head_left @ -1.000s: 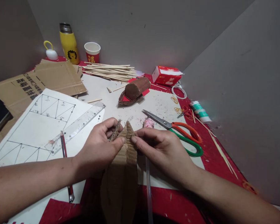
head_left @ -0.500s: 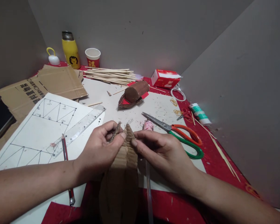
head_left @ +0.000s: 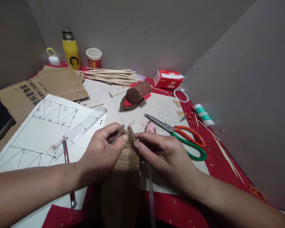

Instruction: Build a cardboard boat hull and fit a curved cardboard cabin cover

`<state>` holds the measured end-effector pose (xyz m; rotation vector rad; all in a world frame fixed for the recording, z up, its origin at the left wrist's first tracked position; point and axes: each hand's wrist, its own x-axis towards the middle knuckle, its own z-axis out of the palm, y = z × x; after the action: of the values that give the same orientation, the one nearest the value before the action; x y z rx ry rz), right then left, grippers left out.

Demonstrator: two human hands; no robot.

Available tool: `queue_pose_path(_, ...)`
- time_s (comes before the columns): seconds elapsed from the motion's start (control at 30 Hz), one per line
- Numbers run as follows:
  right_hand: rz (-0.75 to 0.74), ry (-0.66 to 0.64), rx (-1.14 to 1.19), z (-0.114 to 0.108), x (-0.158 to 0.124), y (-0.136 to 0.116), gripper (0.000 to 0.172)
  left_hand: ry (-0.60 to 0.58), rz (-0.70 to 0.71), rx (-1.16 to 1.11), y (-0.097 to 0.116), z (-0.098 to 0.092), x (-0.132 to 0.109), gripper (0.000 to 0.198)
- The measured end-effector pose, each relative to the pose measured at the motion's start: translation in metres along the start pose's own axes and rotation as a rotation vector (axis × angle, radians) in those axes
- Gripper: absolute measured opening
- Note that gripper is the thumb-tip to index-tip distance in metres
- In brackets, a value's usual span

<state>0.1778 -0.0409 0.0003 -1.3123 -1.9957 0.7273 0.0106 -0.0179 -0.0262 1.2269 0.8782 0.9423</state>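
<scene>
A long boat-shaped piece of brown corrugated cardboard (head_left: 123, 177) runs from the lower edge up to a pointed tip between my hands. My left hand (head_left: 102, 153) pinches the left side of that tip, with a raised cardboard strip between thumb and forefinger. My right hand (head_left: 161, 152) pinches the tip's right side with closed fingers. Both hands hover low over the table's middle.
Scissors with red and green handles (head_left: 180, 134) lie right of my hands. Behind them rests a small brown cardboard boat model (head_left: 135, 95). A ruler (head_left: 82, 129), pencil (head_left: 67, 164) and drawn paper sheet (head_left: 38, 133) lie left. Wooden sticks (head_left: 111, 76), paper cup (head_left: 94, 57), yellow flask (head_left: 71, 50), tissue box (head_left: 168, 79), glue tube (head_left: 203, 114).
The view has tilted slightly, shifting things down in the picture. My fingers have drawn closer together on the cardboard tip; otherwise the hands stay in place.
</scene>
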Motion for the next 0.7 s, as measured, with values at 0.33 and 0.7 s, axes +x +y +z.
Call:
queue_pose_path(0.33,0.055,-0.032,-0.014,-0.0033,0.0006,-0.0025,0.018,0.017,-0.055,-0.045,0.0056,0.0025,0.0037,0.012)
queue_pose_path(0.7,0.044,0.007,0.020,0.0000,0.0022,0.0050,0.016,0.098,-0.140,0.050,0.0051,-0.0002,0.0020,0.014)
